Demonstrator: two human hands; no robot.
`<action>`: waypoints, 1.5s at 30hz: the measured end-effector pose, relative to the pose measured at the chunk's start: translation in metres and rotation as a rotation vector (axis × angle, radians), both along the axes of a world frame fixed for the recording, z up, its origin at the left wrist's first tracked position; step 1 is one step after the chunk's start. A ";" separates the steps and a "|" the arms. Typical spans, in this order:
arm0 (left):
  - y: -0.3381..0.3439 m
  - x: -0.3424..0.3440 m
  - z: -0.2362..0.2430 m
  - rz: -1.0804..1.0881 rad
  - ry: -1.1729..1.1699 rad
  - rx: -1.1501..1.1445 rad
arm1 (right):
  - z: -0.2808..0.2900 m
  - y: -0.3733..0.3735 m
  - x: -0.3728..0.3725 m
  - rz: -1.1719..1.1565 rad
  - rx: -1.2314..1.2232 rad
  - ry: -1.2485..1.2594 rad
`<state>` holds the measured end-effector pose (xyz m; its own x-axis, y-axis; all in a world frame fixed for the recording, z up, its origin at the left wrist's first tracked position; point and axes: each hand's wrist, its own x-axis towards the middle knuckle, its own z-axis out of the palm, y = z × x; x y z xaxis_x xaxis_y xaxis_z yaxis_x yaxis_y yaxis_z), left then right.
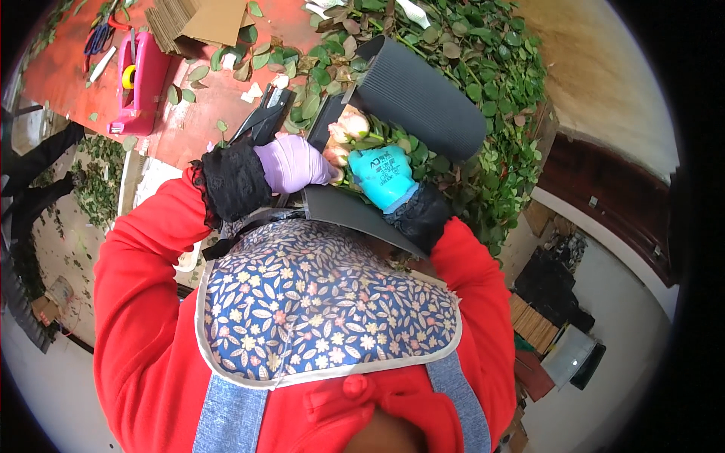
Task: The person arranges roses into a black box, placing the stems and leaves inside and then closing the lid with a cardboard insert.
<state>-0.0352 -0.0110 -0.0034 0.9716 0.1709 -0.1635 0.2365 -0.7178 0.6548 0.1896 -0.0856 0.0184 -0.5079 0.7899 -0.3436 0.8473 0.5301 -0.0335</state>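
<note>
I see, from my remote seat, lilac covering the left hand (294, 164) and turquoise with dark print on the right hand (384, 177), red sleeves (147, 249) behind both. Between them, roses (349, 127) show cream and pink; beyond, a corrugated sheet (423, 98) is dark grey, leaves (495, 90) green, the worktop (287, 32) red. Below the hands, the apron (325, 302) carries pale blossoms on navy.

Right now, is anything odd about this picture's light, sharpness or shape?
In the head view, lines bend near the black rim, as on the dark red panel; in the head view, light reads bright, with a pale patch, perhaps glare, on the red tabletop; in the head view, the right hand and flowered apron look fairly sharp.
</note>
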 end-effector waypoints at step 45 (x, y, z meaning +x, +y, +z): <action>-0.004 0.009 0.005 0.198 -0.185 -0.203 | 0.004 -0.002 0.013 -0.299 -0.053 0.063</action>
<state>-0.0261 -0.0153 0.0016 0.9393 0.3410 -0.0374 0.2218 -0.5205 0.8245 0.2027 -0.0874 0.0222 -0.2775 0.8895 -0.3631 0.9607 0.2540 -0.1120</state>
